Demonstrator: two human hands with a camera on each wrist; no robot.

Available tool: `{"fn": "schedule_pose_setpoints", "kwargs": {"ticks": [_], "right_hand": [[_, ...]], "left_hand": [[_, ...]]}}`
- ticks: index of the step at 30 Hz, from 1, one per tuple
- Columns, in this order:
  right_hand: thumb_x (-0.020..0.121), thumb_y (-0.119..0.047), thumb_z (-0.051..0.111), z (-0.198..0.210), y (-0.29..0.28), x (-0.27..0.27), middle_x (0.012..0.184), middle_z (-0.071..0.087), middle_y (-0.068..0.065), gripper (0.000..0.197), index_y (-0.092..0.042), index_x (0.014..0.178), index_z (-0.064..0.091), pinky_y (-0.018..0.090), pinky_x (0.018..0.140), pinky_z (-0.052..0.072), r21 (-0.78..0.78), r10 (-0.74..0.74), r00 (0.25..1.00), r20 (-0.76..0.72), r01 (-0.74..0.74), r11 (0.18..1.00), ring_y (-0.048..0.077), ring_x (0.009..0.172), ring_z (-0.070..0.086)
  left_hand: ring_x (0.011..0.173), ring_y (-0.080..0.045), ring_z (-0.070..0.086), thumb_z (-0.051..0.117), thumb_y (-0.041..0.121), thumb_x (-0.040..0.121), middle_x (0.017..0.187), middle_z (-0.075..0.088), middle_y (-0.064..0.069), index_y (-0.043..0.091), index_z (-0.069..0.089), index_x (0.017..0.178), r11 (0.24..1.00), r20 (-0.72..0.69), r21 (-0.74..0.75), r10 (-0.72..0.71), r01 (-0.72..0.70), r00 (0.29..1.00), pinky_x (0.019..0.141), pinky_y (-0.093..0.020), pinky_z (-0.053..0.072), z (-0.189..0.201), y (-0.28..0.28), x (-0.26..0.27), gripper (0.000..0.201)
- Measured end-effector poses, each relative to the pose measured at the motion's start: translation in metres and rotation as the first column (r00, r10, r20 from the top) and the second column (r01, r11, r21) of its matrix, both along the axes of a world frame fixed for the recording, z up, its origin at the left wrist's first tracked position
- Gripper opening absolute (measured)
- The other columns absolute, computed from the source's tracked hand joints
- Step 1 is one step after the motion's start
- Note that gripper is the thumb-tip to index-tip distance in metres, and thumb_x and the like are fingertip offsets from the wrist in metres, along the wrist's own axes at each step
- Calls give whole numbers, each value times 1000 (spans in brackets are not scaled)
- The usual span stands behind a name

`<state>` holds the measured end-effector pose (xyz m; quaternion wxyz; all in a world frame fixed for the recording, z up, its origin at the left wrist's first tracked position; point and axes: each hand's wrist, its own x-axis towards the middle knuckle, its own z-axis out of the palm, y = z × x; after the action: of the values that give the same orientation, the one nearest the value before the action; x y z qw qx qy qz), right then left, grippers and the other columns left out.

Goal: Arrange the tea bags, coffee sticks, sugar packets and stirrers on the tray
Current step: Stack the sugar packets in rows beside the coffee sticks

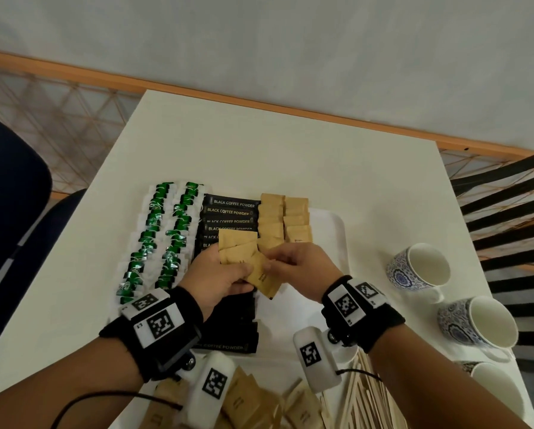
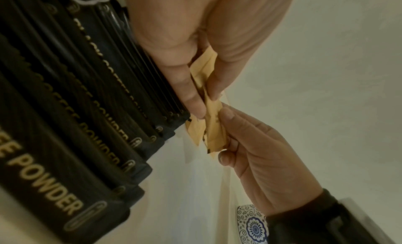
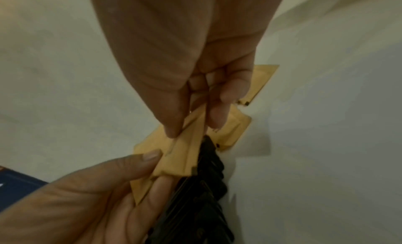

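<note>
My left hand (image 1: 225,274) holds a small fanned stack of brown sugar packets (image 1: 239,247) above the black coffee sticks (image 1: 230,212). My right hand (image 1: 293,267) pinches the lowest packet (image 1: 264,278) of that stack between thumb and fingers. In the right wrist view the pinched packet (image 3: 182,154) sits between both hands. Two columns of brown sugar packets (image 1: 285,219) lie on the white tray (image 1: 333,230), right of the coffee sticks. Green tea bags (image 1: 157,239) lie in two columns at the left. Wooden stirrers (image 1: 364,394) lie near the front edge.
Three blue-patterned white cups (image 1: 420,267) stand on the table at the right. Loose brown sugar packets (image 1: 253,404) lie at the front edge. A dark blue chair (image 1: 8,212) is at the left and a black slatted chair (image 1: 513,218) at the right.
</note>
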<state>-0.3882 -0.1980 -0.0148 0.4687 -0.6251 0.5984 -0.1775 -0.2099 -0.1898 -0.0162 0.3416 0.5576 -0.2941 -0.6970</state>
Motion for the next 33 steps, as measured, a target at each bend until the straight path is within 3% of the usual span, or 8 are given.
{"fn": "schedule_pose_setpoints", "kwargs": {"ticks": [4,10,15,19,23,26,33], "right_hand": [[87,-27,66,-3,3,-22,69,66,-12,5,-29,85,70,14,55,44,82,-180,980,83,173,981,-1,59,59],[89,-21,63,-17,-4,-58,71,68,-1,9,-16,93,69,20,52,47,74,-475,879,37,472,878,10,57,59],[85,-26,65,-29,-12,-57,69,71,2,7,-20,80,66,32,61,58,18,-510,856,-83,513,858,17,59,67],[82,-35,64,-31,-15,-52,67,69,-2,13,-22,78,65,30,65,55,-38,-446,867,-224,449,893,14,64,66],[83,-34,64,-32,-16,-49,67,69,-2,15,-20,80,64,30,64,56,-27,-456,861,-224,462,886,13,58,64],[83,-39,63,-33,-18,-49,72,69,-2,17,-22,79,62,33,69,57,-31,-435,867,-243,442,897,14,63,65],[82,-45,63,-32,-18,-49,79,68,-1,18,-27,82,59,38,72,57,-19,-448,867,-218,455,890,18,71,65]], "left_hand": [[79,-24,70,54,8,93,98,71,-14,14,59,109,999,24,40,21,-22,999,65,-28,60,3,-1,-3,18],[91,-31,68,35,9,99,106,67,-20,15,55,109,996,17,83,10,-11,1000,79,-39,58,4,-1,0,23],[95,-29,68,42,11,99,108,67,-14,20,57,111,996,54,87,1,-5,999,79,-39,58,4,-1,-3,21],[98,-25,67,49,11,97,110,66,-9,20,60,109,999,93,53,-14,9,996,77,-36,59,4,-1,-3,19],[101,-21,65,52,12,96,111,66,-4,22,62,108,999,145,27,-31,28,989,68,-29,57,4,-3,-1,19],[101,-20,64,53,13,94,109,68,-2,25,63,104,999,195,-5,-49,51,980,62,-24,51,3,-3,-2,19],[101,-23,65,56,10,92,109,68,-5,22,62,103,998,177,-16,-52,55,983,59,-24,49,4,-4,-3,18]]}}
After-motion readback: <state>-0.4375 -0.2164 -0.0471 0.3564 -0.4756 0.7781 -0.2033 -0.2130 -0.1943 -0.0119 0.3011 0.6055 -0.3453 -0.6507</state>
